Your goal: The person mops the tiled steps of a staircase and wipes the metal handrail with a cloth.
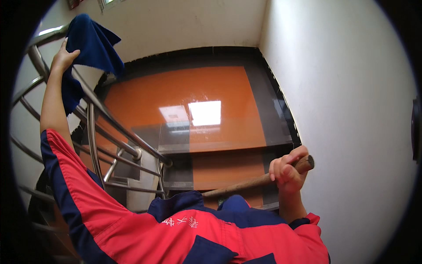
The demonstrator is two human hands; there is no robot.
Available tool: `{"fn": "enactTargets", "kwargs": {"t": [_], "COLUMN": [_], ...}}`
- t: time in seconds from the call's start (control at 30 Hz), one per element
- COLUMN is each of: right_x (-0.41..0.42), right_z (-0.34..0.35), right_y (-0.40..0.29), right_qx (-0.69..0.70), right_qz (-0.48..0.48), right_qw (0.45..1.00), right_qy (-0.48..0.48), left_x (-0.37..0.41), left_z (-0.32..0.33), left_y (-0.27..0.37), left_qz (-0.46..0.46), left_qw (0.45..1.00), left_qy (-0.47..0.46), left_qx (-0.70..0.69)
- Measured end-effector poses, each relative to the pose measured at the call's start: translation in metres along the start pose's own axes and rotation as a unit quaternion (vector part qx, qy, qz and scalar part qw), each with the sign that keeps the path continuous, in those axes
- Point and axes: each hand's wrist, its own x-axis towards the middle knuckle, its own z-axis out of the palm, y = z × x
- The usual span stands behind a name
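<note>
At the upper left, my left hand [65, 56] holds a dark blue cloth [92, 46] against the polished metal handrail [49, 35]. The cloth drapes over the rail, and part of it hangs below my wrist. At the lower right, the fingers of my right hand [290, 170] are wrapped round a wooden pole [240, 185] close to its rounded end. The pole slants down to the left and passes out of sight behind the collar of my red and navy jacket [178, 231]; its far end is hidden.
Metal stair railings [115, 125] run down the left side. Ahead lies a shiny orange and dark tiled landing [227, 85], with step edges nearer to me. A pale wall [346, 99] rises at the right, and another wall [197, 23] stands behind the landing. A dark object [416, 128] is at the far right.
</note>
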Motion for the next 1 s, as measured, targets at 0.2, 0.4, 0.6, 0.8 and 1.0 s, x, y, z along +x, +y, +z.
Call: {"fn": "enactTargets", "kwargs": {"t": [0.2, 0.4, 0.6, 0.8, 1.0], "right_x": [-0.089, -0.167, -0.176, -0.16, -0.179], "right_z": [0.001, 0.013, 0.016, 0.011, -0.025], "right_y": [-0.053, -0.088, -0.098, -0.089, -0.11], "right_qx": [-0.057, -0.048, -0.043, 0.025, 0.032], "right_qz": [-0.066, -0.078, -0.048, 0.001, -0.024], "right_qw": [0.996, 0.995, 0.995, 0.993, 0.992], "right_qy": [0.006, -0.039, -0.071, -0.118, -0.12], "left_x": [-0.096, -0.229, -0.38, -0.512, -0.659], "left_z": [0.006, -0.031, -0.067, -0.105, -0.141], "left_y": [-0.036, -0.078, -0.083, -0.097, -0.108], "left_qz": [0.031, 0.019, -0.021, -0.083, -0.127], "left_qw": [0.998, 0.999, 0.999, 0.995, 0.979], "left_qy": [0.053, -0.011, 0.016, 0.055, 0.082], "left_qx": [0.03, -0.036, -0.045, 0.027, 0.134]}}
